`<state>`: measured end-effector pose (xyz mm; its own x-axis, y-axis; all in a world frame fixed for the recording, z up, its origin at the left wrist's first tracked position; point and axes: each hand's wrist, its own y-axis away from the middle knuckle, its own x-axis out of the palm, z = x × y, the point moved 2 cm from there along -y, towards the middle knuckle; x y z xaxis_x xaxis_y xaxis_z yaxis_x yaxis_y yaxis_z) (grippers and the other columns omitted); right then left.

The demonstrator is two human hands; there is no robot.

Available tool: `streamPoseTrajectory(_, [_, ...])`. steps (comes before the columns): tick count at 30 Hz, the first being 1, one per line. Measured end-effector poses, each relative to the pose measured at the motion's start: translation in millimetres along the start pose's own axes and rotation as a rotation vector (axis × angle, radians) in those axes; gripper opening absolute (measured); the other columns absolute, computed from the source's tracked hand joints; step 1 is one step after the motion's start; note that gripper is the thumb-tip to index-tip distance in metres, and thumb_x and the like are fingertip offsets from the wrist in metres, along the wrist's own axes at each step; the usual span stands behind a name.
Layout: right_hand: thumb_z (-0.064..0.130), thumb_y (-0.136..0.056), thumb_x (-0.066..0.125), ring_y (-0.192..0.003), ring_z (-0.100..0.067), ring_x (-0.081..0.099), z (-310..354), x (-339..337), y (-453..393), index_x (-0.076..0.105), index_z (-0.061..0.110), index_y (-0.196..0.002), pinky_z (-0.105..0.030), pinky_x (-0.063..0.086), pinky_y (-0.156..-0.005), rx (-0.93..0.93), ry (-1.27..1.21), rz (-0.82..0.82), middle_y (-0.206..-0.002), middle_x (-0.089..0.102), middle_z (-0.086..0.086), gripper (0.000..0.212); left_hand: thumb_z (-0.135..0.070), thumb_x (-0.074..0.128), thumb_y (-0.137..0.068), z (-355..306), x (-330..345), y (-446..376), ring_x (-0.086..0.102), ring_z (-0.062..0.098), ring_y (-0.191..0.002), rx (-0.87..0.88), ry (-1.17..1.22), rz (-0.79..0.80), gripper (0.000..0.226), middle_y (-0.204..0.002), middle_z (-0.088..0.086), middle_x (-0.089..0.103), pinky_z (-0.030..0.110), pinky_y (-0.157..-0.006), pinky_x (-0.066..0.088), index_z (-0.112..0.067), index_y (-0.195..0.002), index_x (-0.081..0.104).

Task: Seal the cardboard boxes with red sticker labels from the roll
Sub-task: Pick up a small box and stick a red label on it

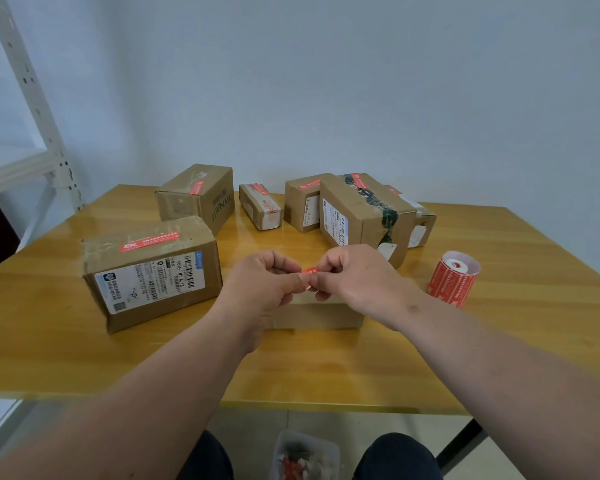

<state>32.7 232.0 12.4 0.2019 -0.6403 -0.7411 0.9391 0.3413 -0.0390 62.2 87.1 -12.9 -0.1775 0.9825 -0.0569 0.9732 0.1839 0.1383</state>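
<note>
Fingers [303, 278] of both hands pinch a red label [309, 270] above the unsealed box [317, 315] near the desk's [361, 368] front edge, probably peeling it, to press across the flaps next.

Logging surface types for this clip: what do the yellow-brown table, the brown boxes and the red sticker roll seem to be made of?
Yellow-brown table: probably wood or wood-look laminate, glossy; grain lines and reflections show. Brown boxes, such as the large near-left one: matte cardboard, partly under shiny clear tape. Red sticker roll: seemingly printed paper or film labels on white backing; which, I cannot tell.
</note>
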Motion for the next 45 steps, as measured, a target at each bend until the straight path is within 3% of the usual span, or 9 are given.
streamPoseTrajectory(5, [0.053,-0.082,0.069,-0.073,-0.007,0.056,-5,-2,-1,0.059,0.022,-0.085,-0.022,0.042,-0.057,0.000,0.254,-0.110,-0.079,0.061,0.008,0.032,-0.004,0.076,-0.079,-3,2,0,0.068,0.032,-0.090,0.097,-0.102,-0.037,0.015,-0.088,0.017,0.072,0.038,-0.078,0.056,-0.012,-0.087,0.065])
streamPoseTrajectory(9, [0.024,-0.082,0.077,-0.081,-0.011,0.068,-13,-7,1,0.063,0.020,-0.106,-0.032,0.056,-0.082,0.029,-0.148,0.042,-0.085,0.070,0.005,0.028,-0.002,0.076,-0.079,-2,-1,-1,0.067,0.024,-0.079,0.089,-0.125,0.034,0.017,-0.084,0.014,0.071,0.028,-0.063,0.051,-0.011,-0.087,0.064])
streamPoseTrajectory(14, [0.010,-0.082,0.075,-0.068,-0.008,0.067,-16,-7,5,0.071,0.014,-0.088,-0.022,0.050,-0.068,0.005,-0.220,0.105,-0.069,0.069,0.006,0.009,-0.003,0.074,-0.081,2,-2,1,0.066,0.018,-0.074,0.067,-0.122,0.114,0.012,-0.083,0.014,0.072,0.026,-0.063,0.050,-0.010,-0.087,0.066])
streamPoseTrajectory(19, [0.002,-0.079,0.073,-0.089,-0.025,0.070,-17,0,7,0.064,0.020,-0.097,-0.042,0.055,-0.089,0.027,-0.217,0.149,-0.086,0.074,-0.006,0.027,0.004,0.072,-0.081,4,-3,7,0.067,0.020,-0.074,0.047,-0.183,0.213,0.015,-0.076,0.009,0.069,0.035,-0.072,0.056,-0.008,-0.088,0.067])
streamPoseTrajectory(22, [-0.001,-0.075,0.074,-0.090,-0.029,0.070,-17,5,11,0.066,0.020,-0.087,-0.048,0.055,-0.090,0.022,-0.199,0.209,-0.090,0.073,-0.010,0.026,0.005,0.073,-0.079,7,-4,12,0.068,0.020,-0.072,0.026,-0.264,0.273,0.016,-0.077,0.009,0.070,0.037,-0.074,0.057,-0.006,-0.090,0.068])
streamPoseTrajectory(26, [-0.004,-0.075,0.072,-0.076,-0.019,0.065,-17,10,21,0.069,0.009,-0.090,-0.035,0.054,-0.078,0.067,-0.139,0.314,-0.087,0.072,-0.013,0.019,0.002,0.074,-0.079,16,-5,23,0.067,0.016,-0.067,0.008,-0.382,0.360,0.012,-0.072,0.007,0.071,0.026,-0.058,0.049,-0.006,-0.085,0.069])
streamPoseTrajectory(32, [-0.012,-0.075,0.069,-0.070,-0.019,0.066,-17,23,30,0.061,0.009,-0.094,-0.026,0.048,-0.059,0.108,-0.173,0.352,-0.080,0.069,-0.013,0.029,0.005,0.071,-0.081,26,-7,31,0.072,0.022,-0.070,-0.074,-0.329,0.358,0.019,-0.074,0.012,0.072,0.028,-0.059,0.054,-0.005,-0.092,0.059])
streamPoseTrajectory(37, [-0.011,-0.076,0.066,-0.065,-0.015,0.060,-17,31,34,0.067,0.008,-0.090,-0.028,0.048,-0.063,0.104,-0.033,0.409,-0.073,0.065,-0.009,0.024,-0.002,0.066,-0.089,26,-14,32,0.074,0.025,-0.077,-0.127,-0.383,0.376,0.004,-0.084,0.014,0.075,0.033,-0.066,0.059,-0.003,-0.092,0.065])
streamPoseTrajectory(45, [-0.001,-0.075,0.073,-0.073,-0.011,0.059,-15,34,38,0.075,0.013,-0.087,-0.026,0.051,-0.068,0.103,0.150,0.573,-0.087,0.072,-0.009,0.019,-0.012,0.064,-0.093,26,-14,26,0.073,0.022,-0.075,-0.081,-0.448,0.324,0.006,-0.090,0.010,0.071,0.037,-0.069,0.059,-0.008,-0.097,0.065])
